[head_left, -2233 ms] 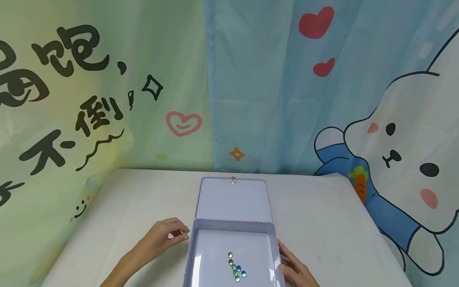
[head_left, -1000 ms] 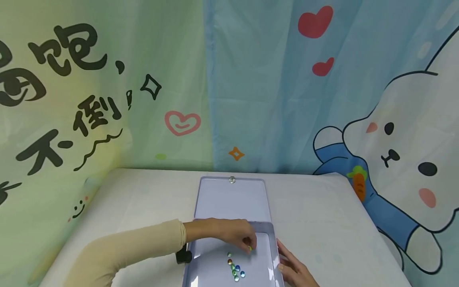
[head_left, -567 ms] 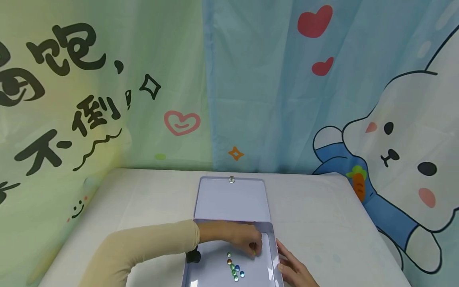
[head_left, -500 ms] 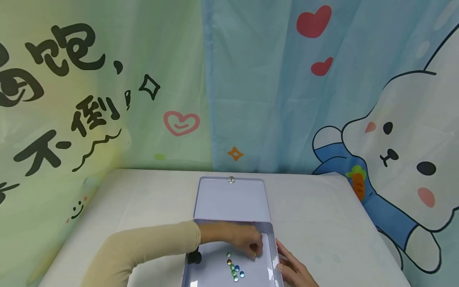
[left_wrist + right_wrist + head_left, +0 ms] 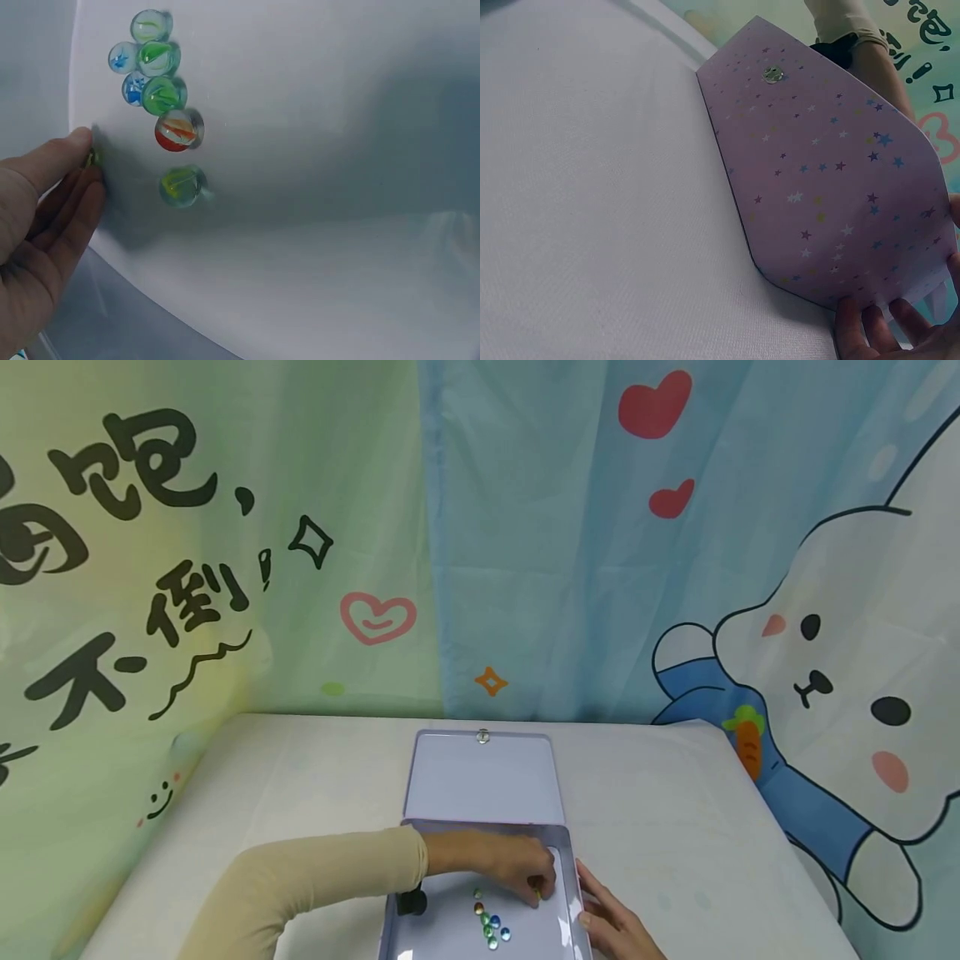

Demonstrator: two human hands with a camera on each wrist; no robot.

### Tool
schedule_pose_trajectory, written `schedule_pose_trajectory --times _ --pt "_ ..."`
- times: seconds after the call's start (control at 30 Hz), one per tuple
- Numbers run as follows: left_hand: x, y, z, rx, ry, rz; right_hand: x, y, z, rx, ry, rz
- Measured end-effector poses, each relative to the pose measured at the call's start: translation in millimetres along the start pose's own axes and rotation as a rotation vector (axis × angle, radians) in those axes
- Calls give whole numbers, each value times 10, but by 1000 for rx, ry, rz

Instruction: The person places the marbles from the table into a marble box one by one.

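A shallow lavender box with its lid folded back lies on the white table. In it several glass marbles form a short line, among them a red-orange marble and a yellow-green marble. Over the box floor my left hand pinches another marble, of which only a yellowish bit shows between thumb and fingers. The hand is near the right wall, beside the line. My right hand grips the box's right side, fingers against the outside, as the right wrist view confirms with its star-patterned outer wall.
Behind the box lies its opened lid, with a metal clasp at the far edge; another clasp sits on the outer wall. The white tablecloth stretches to both sides. A printed curtain hangs behind.
My left hand has come from beside the box's left edge across into it, carrying the marble. Lately it has shifted slightly right and nearer. The right hand stays at the box's side.
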State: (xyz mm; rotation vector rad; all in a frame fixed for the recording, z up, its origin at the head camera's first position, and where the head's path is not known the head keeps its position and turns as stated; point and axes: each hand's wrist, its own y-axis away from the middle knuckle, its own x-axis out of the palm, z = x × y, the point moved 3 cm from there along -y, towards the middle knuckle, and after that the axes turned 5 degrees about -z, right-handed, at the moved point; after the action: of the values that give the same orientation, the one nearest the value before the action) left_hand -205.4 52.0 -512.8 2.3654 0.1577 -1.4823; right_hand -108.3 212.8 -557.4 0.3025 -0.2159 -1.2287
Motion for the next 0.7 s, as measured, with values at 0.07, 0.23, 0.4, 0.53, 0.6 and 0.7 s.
schedule_pose_trajectory --times 0.07,0.23,0.4,0.53,0.6,0.7 --pt "2 -3 -8 -7 -10 4 -1 -6 -1 15 -1 -13" --pt "9 -8 -14 -11 -26 3 2 -11 0 20 1 -34" --pt "-63 54 -50 9 -64 -20 7 -14 -15 35 -6 -28" --pt "-261 250 -115 10 16 -67 11 -13 -31 45 -23 -17" --pt "-379 384 -147 18 50 -115 10 -4 -33 34 -30 -15" --pt "-536 599 -172 19 66 -207 8 9 -23 31 -34 -21"
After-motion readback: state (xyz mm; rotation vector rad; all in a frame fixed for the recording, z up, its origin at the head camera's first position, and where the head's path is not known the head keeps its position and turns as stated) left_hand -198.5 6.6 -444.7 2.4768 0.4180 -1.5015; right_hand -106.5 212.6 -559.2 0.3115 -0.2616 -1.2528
